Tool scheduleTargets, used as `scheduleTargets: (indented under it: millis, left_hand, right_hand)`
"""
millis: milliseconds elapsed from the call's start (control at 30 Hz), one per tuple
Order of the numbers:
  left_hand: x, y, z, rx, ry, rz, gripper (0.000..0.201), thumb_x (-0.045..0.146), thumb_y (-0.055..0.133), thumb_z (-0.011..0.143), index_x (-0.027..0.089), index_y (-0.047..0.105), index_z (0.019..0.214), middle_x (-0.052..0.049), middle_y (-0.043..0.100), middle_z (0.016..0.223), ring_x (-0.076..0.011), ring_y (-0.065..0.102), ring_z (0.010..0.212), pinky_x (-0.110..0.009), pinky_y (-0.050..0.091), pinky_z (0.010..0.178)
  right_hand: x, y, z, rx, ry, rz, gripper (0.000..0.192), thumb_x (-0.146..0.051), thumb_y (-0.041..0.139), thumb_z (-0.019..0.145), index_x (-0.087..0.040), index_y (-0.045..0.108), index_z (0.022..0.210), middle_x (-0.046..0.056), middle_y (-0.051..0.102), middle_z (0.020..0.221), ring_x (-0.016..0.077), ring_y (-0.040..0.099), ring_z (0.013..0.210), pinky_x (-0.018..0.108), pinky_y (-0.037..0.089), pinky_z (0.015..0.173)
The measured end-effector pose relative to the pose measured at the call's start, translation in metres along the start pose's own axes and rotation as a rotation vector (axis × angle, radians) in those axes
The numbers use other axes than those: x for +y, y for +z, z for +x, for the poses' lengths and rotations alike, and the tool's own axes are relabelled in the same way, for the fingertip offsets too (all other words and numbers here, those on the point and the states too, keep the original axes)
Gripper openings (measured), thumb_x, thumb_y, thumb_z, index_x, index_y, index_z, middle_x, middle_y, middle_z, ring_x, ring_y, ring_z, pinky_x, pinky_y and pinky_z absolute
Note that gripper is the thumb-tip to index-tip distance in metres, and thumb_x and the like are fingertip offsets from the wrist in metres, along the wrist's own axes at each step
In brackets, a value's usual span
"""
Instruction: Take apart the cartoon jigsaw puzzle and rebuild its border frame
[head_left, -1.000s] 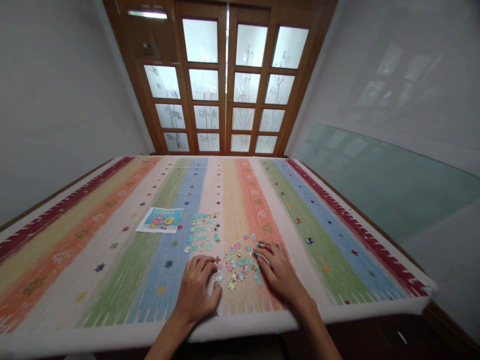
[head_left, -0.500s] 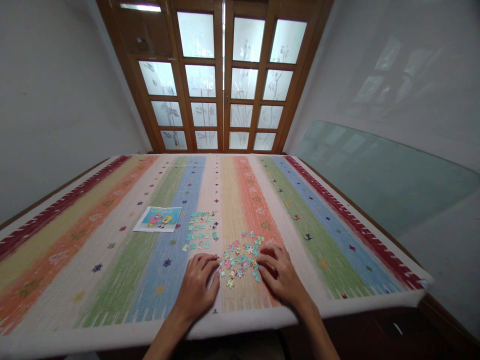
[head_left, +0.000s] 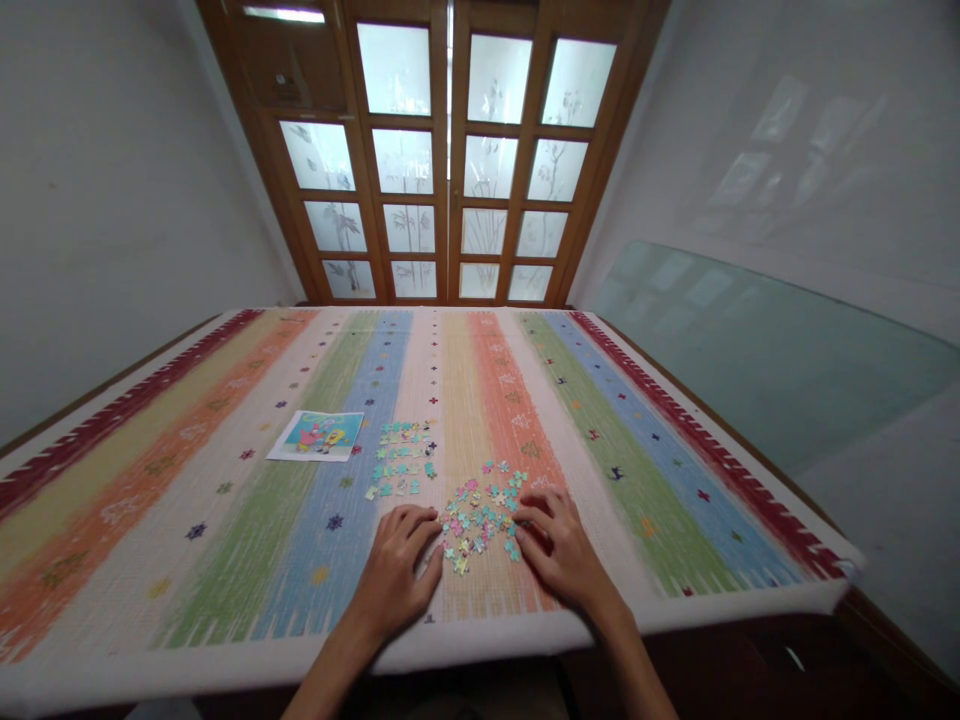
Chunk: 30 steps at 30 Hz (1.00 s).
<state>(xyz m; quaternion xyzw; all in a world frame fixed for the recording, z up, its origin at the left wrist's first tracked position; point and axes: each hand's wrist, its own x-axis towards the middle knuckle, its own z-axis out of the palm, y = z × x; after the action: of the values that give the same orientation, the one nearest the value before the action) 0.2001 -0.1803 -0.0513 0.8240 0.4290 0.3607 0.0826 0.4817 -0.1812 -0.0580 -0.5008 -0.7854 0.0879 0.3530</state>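
A loose heap of small pastel jigsaw pieces [head_left: 480,518] lies near the front edge of a striped cloth-covered table [head_left: 675,500]. My left hand [head_left: 396,572] rests palm down on the cloth, its fingertips touching the heap's left side. On the heap's right side my right hand [head_left: 559,548] has its fingers curled against the pieces. Neither hand visibly grips a piece. A second group of mostly teal pieces [head_left: 401,460] is spread out farther back.
A small cartoon reference picture [head_left: 318,436] lies left of the teal pieces. Wooden doors with frosted glass panes [head_left: 448,150] stand behind the table. A glass sheet [head_left: 750,350] leans on the right wall. The table's front edge [head_left: 487,640] is close to me.
Both hands have drawn inward toward the heap, and the pieces lie more tightly bunched between them. The view has shifted slightly.
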Motion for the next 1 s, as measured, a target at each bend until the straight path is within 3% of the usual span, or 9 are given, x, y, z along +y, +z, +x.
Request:
scheduleTargets:
  millis: [633,1000]
  left_hand:
    - [-0.0021,0.0025,-0.0011,0.014,-0.013,0.011,0.015,0.019,0.056,0.094,0.022,0.068,0.102,-0.009,0.072,0.108,-0.0284,0.064,0.104,-0.047,0.054,0.091]
    - [-0.0029,0.0016,-0.0014,0.008,-0.021,0.042,0.027,0.02,0.055,0.092,0.022,0.066,0.116,-0.01,0.071,0.113,-0.03,0.063,0.106,-0.05,0.054,0.092]
  right_hand:
    - [0.0,0.0006,-0.0003,0.003,0.01,-0.003,0.016,-0.02,0.06,0.094,-0.024,0.07,0.105,0.011,0.064,0.113,0.0298,0.057,0.11,0.052,0.05,0.097]
    - [-0.0009,-0.0005,0.0008,0.012,0.005,0.008,0.016,-0.019,0.058,0.094,-0.025,0.07,0.104,0.011,0.065,0.112,0.0298,0.058,0.109,0.052,0.051,0.095]
